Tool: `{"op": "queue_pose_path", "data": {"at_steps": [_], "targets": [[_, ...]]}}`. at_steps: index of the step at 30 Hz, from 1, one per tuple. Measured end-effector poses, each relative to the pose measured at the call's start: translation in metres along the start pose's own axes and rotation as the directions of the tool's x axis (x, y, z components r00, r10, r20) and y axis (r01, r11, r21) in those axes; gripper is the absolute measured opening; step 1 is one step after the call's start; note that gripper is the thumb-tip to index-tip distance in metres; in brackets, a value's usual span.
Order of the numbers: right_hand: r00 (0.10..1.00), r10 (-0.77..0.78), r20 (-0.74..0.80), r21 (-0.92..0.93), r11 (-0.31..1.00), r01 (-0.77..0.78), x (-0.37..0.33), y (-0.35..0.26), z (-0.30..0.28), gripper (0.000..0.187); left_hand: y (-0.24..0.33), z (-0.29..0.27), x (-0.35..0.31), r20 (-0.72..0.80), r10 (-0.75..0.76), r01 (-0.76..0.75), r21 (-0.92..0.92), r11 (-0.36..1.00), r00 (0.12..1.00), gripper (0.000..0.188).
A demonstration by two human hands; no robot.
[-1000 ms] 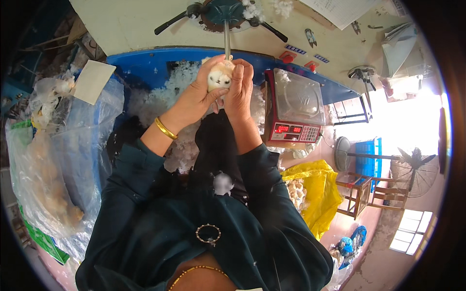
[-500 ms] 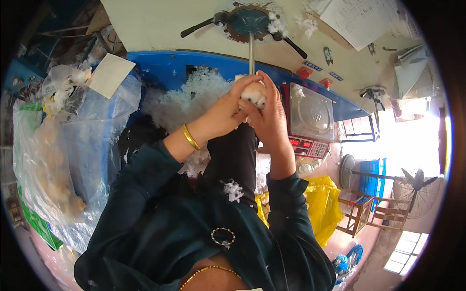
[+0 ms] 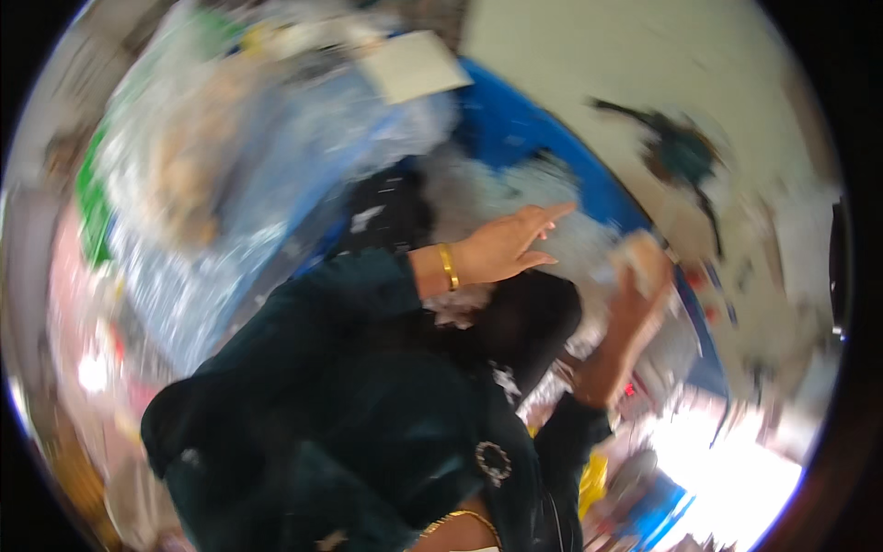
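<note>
My left hand [image 3: 508, 245], with a gold bangle at its wrist, is held over my lap near the white fluffy stuffing. Its fingers are stretched out and apart, and nothing is in them. To the right, my right hand [image 3: 636, 308] is smeared by motion. A small pale plush toy [image 3: 641, 252] shows as a blurred cream patch between its thumb and fingers; its details are lost. White stuffing [image 3: 543, 189] lies in a heap by the blue tray edge, beyond my left hand.
Clear plastic bags [image 3: 303, 166] with tan plush pieces stand at the left, a cream card [image 3: 414, 66] on top. A pale table [image 3: 570, 55] with a blue edge [image 3: 515, 110] carries a dark-handled machine fixture [image 3: 682, 155]. A scale [image 3: 667, 354] sits blurred at the right.
My view has swung toward the bags at the left. My hands have parted: the left has let go of the plush toy, and the toy has come away from the metal tube with my right hand.
</note>
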State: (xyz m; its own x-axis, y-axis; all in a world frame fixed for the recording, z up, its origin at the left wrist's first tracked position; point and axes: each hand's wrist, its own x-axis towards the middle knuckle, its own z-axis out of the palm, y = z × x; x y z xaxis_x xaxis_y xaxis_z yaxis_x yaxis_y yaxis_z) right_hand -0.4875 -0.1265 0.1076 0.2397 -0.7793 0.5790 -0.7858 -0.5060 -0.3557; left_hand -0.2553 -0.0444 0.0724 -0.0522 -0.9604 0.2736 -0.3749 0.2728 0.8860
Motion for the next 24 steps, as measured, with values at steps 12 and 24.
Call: {"op": "queue_pose_path", "data": {"at_steps": [12, 24], "targets": [[0.411, 0.736, 0.538, -0.629, 0.675, -0.385, -0.194, 0.259, -0.228, 0.059, -0.125, -0.230, -0.366, -0.990, 0.088, 0.994, 0.112, 0.017, 0.110, 0.058], [0.644, 0.327, 0.691, 0.035, 0.876, -0.482, -0.098, 0.043, -0.076, 0.034, -0.119, -0.160, -0.111, -0.581, -0.626, 0.358, -0.517, 0.777, 0.520, 0.029]]}}
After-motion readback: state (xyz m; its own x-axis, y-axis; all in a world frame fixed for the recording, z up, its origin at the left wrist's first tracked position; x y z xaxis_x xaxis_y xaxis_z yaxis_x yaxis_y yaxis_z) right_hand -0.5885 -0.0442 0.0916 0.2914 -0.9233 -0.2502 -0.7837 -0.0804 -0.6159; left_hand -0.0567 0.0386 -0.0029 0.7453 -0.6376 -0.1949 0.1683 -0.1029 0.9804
